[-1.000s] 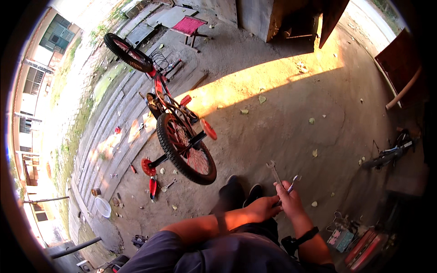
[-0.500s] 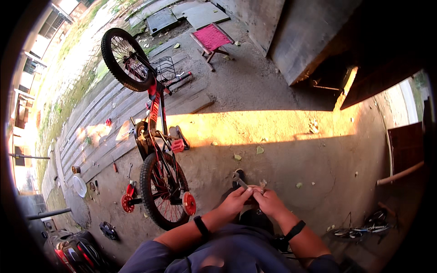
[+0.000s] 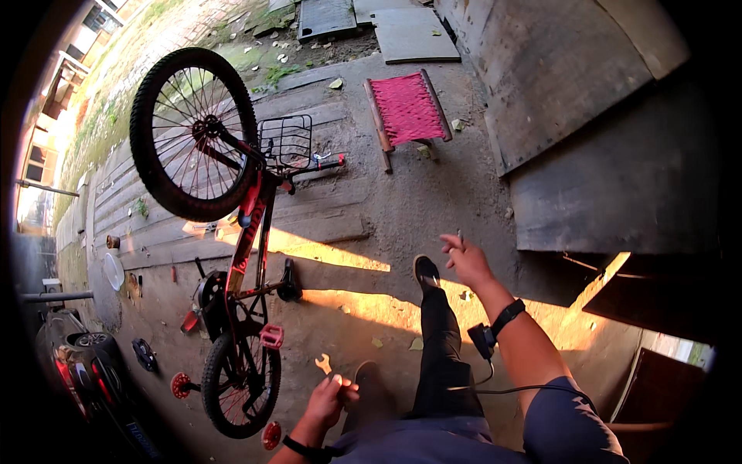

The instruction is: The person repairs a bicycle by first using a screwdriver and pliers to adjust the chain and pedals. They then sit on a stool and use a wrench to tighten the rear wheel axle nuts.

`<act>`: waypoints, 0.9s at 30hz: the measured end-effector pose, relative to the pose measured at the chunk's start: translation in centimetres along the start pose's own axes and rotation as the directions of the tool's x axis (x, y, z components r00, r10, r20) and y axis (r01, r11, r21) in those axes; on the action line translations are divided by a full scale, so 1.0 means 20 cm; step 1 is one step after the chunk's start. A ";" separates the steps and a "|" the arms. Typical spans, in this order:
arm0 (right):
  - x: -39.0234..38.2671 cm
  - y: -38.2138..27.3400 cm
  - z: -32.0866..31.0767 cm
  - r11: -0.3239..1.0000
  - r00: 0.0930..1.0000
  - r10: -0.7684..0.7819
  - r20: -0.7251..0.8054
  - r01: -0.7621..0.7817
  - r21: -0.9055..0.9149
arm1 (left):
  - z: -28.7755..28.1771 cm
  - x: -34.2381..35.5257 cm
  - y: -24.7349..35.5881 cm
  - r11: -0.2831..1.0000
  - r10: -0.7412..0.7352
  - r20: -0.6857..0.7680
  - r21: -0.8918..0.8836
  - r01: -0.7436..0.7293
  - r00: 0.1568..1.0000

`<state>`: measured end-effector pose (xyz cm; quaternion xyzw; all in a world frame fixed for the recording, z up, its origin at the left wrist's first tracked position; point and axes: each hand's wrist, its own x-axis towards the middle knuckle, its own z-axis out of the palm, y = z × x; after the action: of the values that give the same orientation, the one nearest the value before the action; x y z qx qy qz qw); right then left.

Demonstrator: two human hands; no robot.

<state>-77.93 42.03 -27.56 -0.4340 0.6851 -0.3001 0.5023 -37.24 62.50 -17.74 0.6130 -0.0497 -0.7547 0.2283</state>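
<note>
Low in the view, the left hand (image 3: 331, 396) curls firmly around a wrench (image 3: 324, 363) whose head sticks out ahead; farther forward, the right hand (image 3: 470, 264) seems to pinch a slim piece (image 3: 461, 235), too small to identify, with some fingers extended. The step looks like carrying the wrench in mid-stride, neither hand touching the bicycle (image 3: 244, 247), which is just to the left, seemingly upturned. Any reach toward it would call for turning left and clearing its jutting red pedal (image 3: 271, 336) and red stabiliser wheel (image 3: 270, 435). Beyond, a pink woven stool (image 3: 407, 108) partly obstructs the way ahead, near wooden panels (image 3: 572, 85) on the right.
</note>
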 end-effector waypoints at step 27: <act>2.03 0.05 -0.01 0.938 0.973 0.229 0.022 -0.227 0.262 | 0.46 0.31 -0.36 0.978 -0.204 -0.384 -0.030 0.209 0.901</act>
<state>-83.17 5.99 -45.71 -0.2799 0.6870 -0.3302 0.5837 -48.98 64.52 -23.59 0.7524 0.0566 -0.6392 0.1487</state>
